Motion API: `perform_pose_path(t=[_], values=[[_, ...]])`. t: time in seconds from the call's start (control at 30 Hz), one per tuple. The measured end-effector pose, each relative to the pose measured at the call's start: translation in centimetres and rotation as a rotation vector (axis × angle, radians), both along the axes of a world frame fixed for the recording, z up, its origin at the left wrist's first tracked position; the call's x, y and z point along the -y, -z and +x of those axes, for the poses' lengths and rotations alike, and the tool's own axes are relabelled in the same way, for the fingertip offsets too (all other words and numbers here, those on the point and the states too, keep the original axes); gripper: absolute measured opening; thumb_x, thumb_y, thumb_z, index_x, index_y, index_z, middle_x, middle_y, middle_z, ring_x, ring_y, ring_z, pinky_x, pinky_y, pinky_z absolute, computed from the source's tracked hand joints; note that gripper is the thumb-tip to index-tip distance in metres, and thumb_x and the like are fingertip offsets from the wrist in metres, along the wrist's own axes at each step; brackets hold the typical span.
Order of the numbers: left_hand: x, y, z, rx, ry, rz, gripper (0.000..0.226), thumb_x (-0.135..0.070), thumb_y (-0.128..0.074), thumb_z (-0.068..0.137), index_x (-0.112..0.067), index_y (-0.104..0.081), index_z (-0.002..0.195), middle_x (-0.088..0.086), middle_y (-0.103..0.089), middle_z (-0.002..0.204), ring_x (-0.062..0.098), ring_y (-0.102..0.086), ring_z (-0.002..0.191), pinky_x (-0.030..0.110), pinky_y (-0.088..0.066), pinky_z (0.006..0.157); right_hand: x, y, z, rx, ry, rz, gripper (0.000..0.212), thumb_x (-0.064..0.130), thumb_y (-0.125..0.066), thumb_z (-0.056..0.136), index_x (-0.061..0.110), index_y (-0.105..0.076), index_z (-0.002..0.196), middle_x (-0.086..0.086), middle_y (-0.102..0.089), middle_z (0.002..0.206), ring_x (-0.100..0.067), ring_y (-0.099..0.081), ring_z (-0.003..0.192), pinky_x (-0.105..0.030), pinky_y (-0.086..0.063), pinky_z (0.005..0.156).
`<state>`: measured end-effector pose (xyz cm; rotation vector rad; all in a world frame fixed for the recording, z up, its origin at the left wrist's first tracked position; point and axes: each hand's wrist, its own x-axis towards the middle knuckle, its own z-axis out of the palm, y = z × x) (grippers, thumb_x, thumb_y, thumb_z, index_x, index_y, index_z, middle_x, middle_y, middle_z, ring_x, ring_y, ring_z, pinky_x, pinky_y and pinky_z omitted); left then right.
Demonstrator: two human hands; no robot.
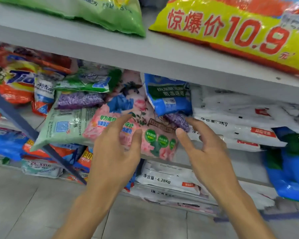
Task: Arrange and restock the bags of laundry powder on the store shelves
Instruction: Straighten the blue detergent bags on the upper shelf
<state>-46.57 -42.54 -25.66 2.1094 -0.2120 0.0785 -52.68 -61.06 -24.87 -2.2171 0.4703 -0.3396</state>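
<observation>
Closest in, two bare forearms rise from the bottom edge. Left hand [117,149] is spread wide, fingers relaxed, fingertips lying across the face of the pink floral plastic bag of laundry powder [160,149]; whether they press it I cannot tell. Right hand [209,152] is just as wide, thumb and forefinger apart, holding nothing, forefinger tip right beside a purple bag corner [177,119].

That pink bag sits on the grey middle shelf [248,157], tilted, its lower end hanging over the front edge between the two hands. Leaning on its right side is a blue bag with a dark green label [169,99], its top reaching the underside of the grey upper shelf board [110,54]. To the left, a pale green bag [66,123] also overhangs the edge, with a purple lavender-print bag [79,100] and a green-and-white bag [86,83] piled on it. To the right, flat white bags [240,118] are stacked.

Up top lie a yellow bag with red print [231,28] and a light green bag [93,12], both poking past the board's front. Down below is a white bag marked 4.28Kg [166,176]. A dark blue upright post [24,128] slants across the left, and grey tile floor [41,204] spreads in front of the shelving.
</observation>
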Motion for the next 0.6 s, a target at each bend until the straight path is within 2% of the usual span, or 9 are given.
perform_pose_path(t=[0.1, 0.2, 0.27, 0.33, 0.4, 0.43, 0.5, 0.57, 0.6], values=[[0.3, 1.0, 0.9, 0.009, -0.019, -0.030, 0.049, -0.046, -0.061, 0.093, -0.037, -0.053, 0.140, -0.018, -0.063, 0.121, -0.003, -0.060, 0.101, 0.021, -0.048, 0.086, -0.2, 2.0, 1.6, 0.064, 0.004, 0.001, 0.046, 0.055, -0.058, 0.095, 0.046, -0.051, 0.139, 0.024, -0.057, 0.132, 0.005, -0.050, 0.121, -0.026, -0.043, 0.099], [1.2, 1.0, 1.9, 0.001, -0.009, -0.116, 0.053, -0.052, -0.061, 0.090, -0.038, -0.052, 0.140, -0.021, -0.062, 0.123, 0.001, -0.062, 0.109, 0.032, -0.053, 0.097, -0.5, 2.9, 3.7, 0.164, 0.006, -0.132, 0.057, 0.041, -0.067, 0.094, 0.040, -0.045, 0.147, 0.016, -0.056, 0.138, -0.003, -0.053, 0.126, -0.032, -0.049, 0.104], [2.2, 0.8, 2.8, -0.004, 0.011, -0.146, 0.051, -0.053, -0.060, 0.090, -0.037, -0.053, 0.138, -0.023, -0.061, 0.126, 0.000, -0.060, 0.114, 0.034, -0.052, 0.100, -0.6, 3.4, 5.8, 0.211, 0.023, -0.279, 0.072, 0.030, -0.075, 0.090, 0.032, -0.039, 0.153, 0.008, -0.049, 0.148, -0.011, -0.048, 0.135, -0.031, -0.045, 0.111], [3.0, 0.8, 3.6, -0.042, 0.018, -0.179, 0.048, -0.053, -0.059, 0.090, -0.037, -0.053, 0.135, -0.026, -0.062, 0.116, -0.009, -0.059, 0.105, 0.025, -0.051, 0.092, -0.5, 4.1, 7.9, 0.273, 0.015, -0.395, 0.076, 0.021, -0.079, 0.086, 0.025, -0.043, 0.152, 0.000, -0.049, 0.149, -0.020, -0.045, 0.139, -0.037, -0.044, 0.112], [3.6, 1.0, 4.5, -0.112, 0.006, -0.257, 0.043, -0.049, -0.063, 0.091, -0.035, -0.054, 0.131, -0.025, -0.064, 0.106, -0.012, -0.061, 0.094, 0.017, -0.048, 0.082, -0.2, 4.7, 9.7, 0.275, -0.009, -0.377, 0.067, 0.015, -0.074, 0.087, 0.025, -0.051, 0.149, -0.003, -0.051, 0.150, -0.026, -0.043, 0.140, -0.047, -0.044, 0.113], [3.8, 1.0, 4.8, -0.150, -0.003, -0.309, 0.043, -0.049, -0.065, 0.091, -0.033, -0.055, 0.130, -0.022, -0.065, 0.105, -0.009, -0.063, 0.093, 0.018, -0.049, 0.082, -0.1, 4.9, 10.2, 0.273, -0.016, -0.337, 0.061, 0.012, -0.071, 0.089, 0.026, -0.054, 0.146, -0.003, -0.053, 0.149, -0.026, -0.043, 0.139, -0.047, -0.042, 0.113], [3.8, 1.0, 5.5, -0.229, -0.016, -0.423, 0.052, -0.056, -0.069, 0.087, -0.030, -0.057, 0.130, -0.017, -0.069, 0.106, 0.002, -0.068, 0.098, 0.029, -0.053, 0.091, -0.2, 4.9, 10.4, 0.321, 0.000, -0.251, 0.053, 0.006, -0.065, 0.091, 0.026, -0.062, 0.140, -0.002, -0.060, 0.141, -0.023, -0.048, 0.132, -0.037, -0.040, 0.112], [3.7, 0.7, 6.0, -0.326, -0.035, -0.541, 0.062, -0.061, -0.073, 0.078, -0.030, -0.059, 0.129, -0.012, -0.073, 0.107, 0.013, -0.073, 0.099, 0.041, -0.055, 0.096, -0.6, 4.2, 9.7, 0.384, 0.008, -0.217, 0.050, 0.003, -0.062, 0.090, 0.026, -0.066, 0.134, 0.002, -0.064, 0.130, -0.020, -0.054, 0.122, -0.023, -0.039, 0.101], [3.6, 0.2, 5.9, -0.384, -0.020, -0.612, 0.062, -0.060, -0.077, 0.076, -0.028, -0.060, 0.127, -0.008, -0.074, 0.107, 0.017, -0.075, 0.097, 0.044, -0.058, 0.094, -0.8, 3.8, 9.1, 0.410, -0.006, -0.233, 0.051, 0.001, -0.061, 0.088, 0.026, -0.067, 0.132, 0.003, -0.065, 0.127, -0.019, -0.056, 0.119, -0.022, -0.040, 0.098]])
